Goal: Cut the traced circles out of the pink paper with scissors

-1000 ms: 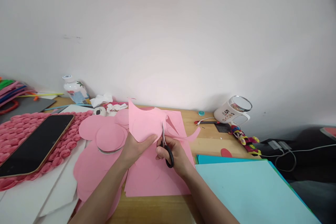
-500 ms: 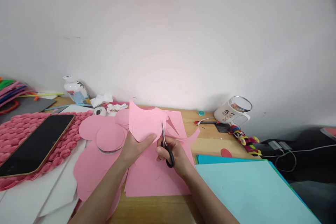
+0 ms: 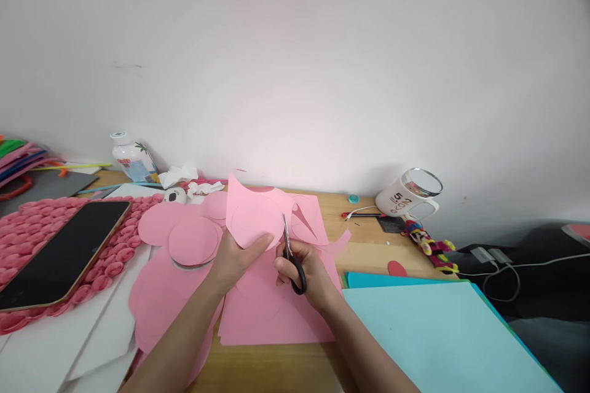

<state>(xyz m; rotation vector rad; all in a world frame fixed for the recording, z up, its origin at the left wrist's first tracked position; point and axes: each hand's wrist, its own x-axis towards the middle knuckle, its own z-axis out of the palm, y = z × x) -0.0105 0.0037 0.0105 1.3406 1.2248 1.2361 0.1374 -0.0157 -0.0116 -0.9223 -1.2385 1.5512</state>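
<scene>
My left hand (image 3: 238,258) pinches the lower edge of a pink sheet of paper (image 3: 256,218), which is raised and has a circle outline on it. Black-handled scissors (image 3: 295,267) are gripped in my right hand (image 3: 306,267), their blades upright at the right side of that sheet. A curled strip of the pink paper hangs off to the right of the blades. Below both hands lies a stack of pink sheets (image 3: 276,325). Several cut pink circles (image 3: 177,288) are piled to the left, next to my left forearm.
A phone (image 3: 67,255) rests on rows of pink rolled paper roses (image 3: 34,221) at the left. Light blue sheets (image 3: 428,331) lie at the right. A white mug (image 3: 401,193), a small doll (image 3: 431,245) and a white bottle (image 3: 133,156) stand or lie towards the wall.
The pink sheet has shifted and turned slightly in my left hand. The scissor blades look closer together, and the loose strip at the right has swung a little.
</scene>
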